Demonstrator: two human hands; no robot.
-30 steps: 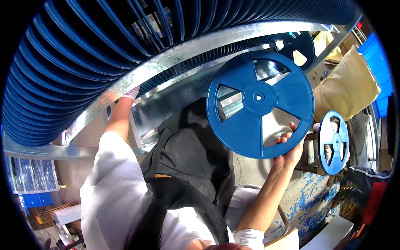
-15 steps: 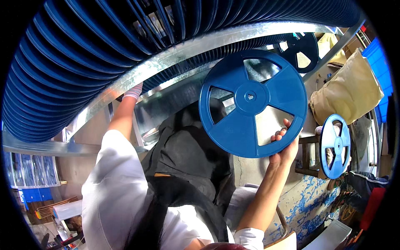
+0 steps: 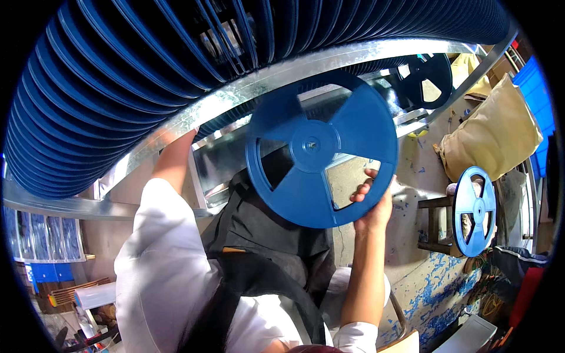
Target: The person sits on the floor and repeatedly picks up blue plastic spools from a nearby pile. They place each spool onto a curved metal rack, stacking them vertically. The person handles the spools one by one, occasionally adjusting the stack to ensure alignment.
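Observation:
My right hand [image 3: 376,206] is closed round the lower right rim of a big blue plastic reel [image 3: 359,123], with its fingers reaching through one of the cut-outs. The reel faces me, tilted, in front of the metal rack. My left forearm [image 3: 175,159] reaches up under the rack's front rail [image 3: 235,97]; the hand itself is hidden behind that rail, so its fingers do not show. Above the rail a long row of dark blue reels [image 3: 76,123] stands packed edge to edge. Behind the held reel, part of a lower row shows.
A dark reel [image 3: 421,79] stands at the rack's right end. On the right, a lighter blue reel [image 3: 475,206] leans by a wooden stool [image 3: 434,226], below a stuffed tan sack [image 3: 494,129]. Wrapped clear packs [image 3: 47,235] lie at the left.
The reel in my right hand has moved left, nearer the rack. My left hand has slipped further behind the rail; its striped glove or cuff no longer shows.

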